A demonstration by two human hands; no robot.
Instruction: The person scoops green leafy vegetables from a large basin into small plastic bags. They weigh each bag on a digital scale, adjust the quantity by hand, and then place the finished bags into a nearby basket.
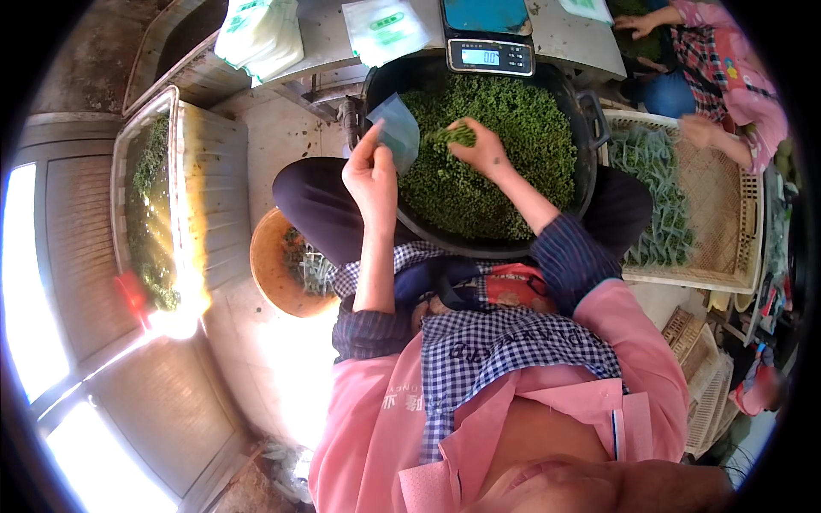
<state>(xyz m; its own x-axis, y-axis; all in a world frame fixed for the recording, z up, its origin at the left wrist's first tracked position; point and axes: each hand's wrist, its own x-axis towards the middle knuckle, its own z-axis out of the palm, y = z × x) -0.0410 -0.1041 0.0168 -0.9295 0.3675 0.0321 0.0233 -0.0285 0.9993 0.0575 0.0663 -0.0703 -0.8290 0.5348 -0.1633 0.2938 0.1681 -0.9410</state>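
While the large round black basin (590,128) is resting across the person's lap, filled nearly to its rim with small dark-green leaves (513,162), the right hand (483,150) is hovering over the leaf heap with its fingers closing around a pinch of green leaves (455,134). That pinch is sticking out of the fingers toward the left, its long axis lying roughly level and pointing at the small translucent pale-blue plastic pouch (398,128). The left hand (372,175) is holding this pouch by its lower edge, thumb and fingers pinching it, so that the pouch is standing up over the basin's left rim, its long axis running upward in the picture with a slight lean to the right.

Beyond the basin a black digital scale with a blue tray (487,38) is sitting on a grey table (564,38). To the right, filled pouches (654,184) are lying in a shallow woven bamboo tray (723,222), where another person's hand (699,130) is reaching. A round orange bowl (274,274) is sitting on the floor at the left.
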